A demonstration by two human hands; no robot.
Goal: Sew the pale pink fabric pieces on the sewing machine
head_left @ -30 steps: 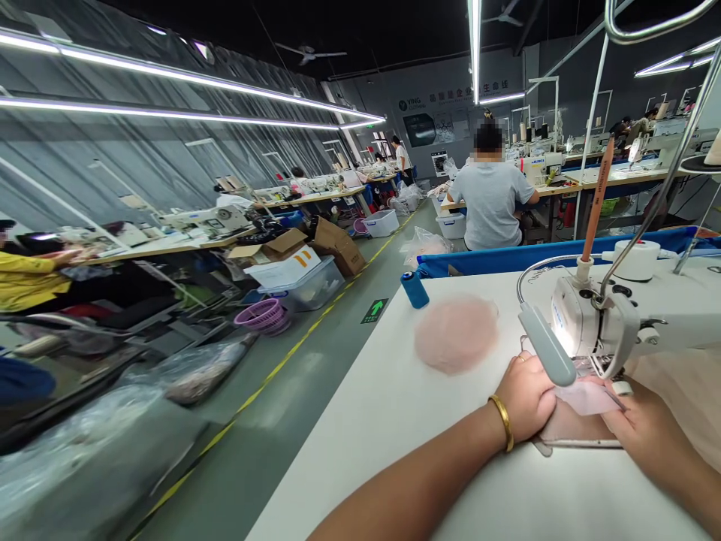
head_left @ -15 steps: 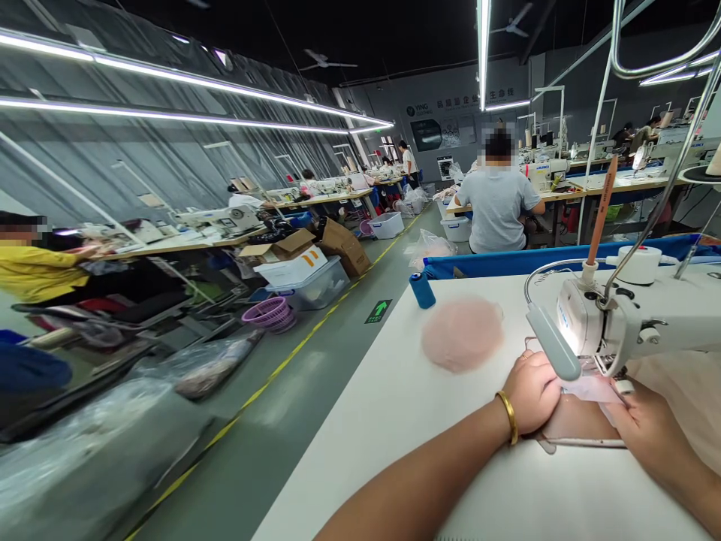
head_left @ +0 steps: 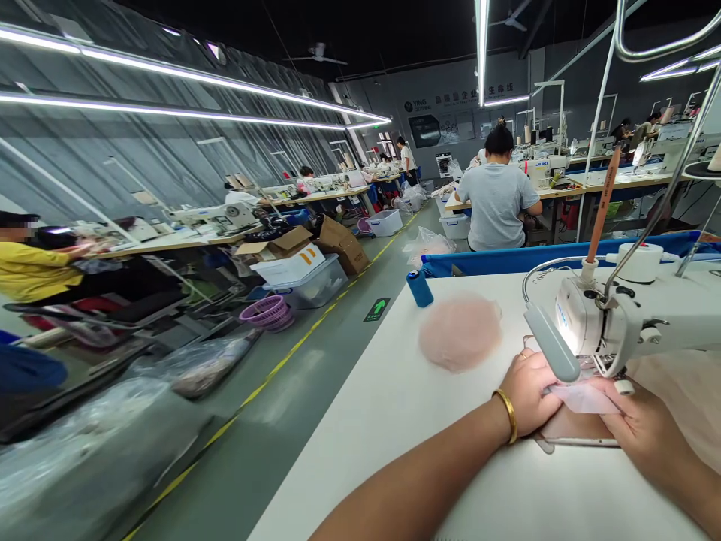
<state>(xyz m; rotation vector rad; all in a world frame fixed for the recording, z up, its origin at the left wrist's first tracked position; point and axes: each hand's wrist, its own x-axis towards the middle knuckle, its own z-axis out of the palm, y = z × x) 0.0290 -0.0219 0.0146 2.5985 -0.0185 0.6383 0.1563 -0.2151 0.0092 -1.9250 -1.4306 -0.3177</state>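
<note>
My left hand (head_left: 529,391), with a gold bangle on its wrist, rests on the white table (head_left: 394,421) and presses the left edge of a small pale pink fabric piece (head_left: 583,398). My right hand (head_left: 642,428) pinches the right side of that same piece. The fabric lies under the head of a white sewing machine (head_left: 608,319), close to the needle area. A round stack of pink fabric pieces (head_left: 460,330) lies on the table just beyond my left hand. A blue thread spool (head_left: 420,288) stands at the table's far left corner.
A person in a grey shirt (head_left: 496,199) sits at the table ahead, back turned. An aisle with a yellow line (head_left: 270,372) runs on the left, lined with boxes, a purple basket (head_left: 264,312) and plastic bags. Other workers sit along the left wall.
Both hands stay on the pink fabric piece at the machine; they shifted only slightly. The view swayed a little.
</note>
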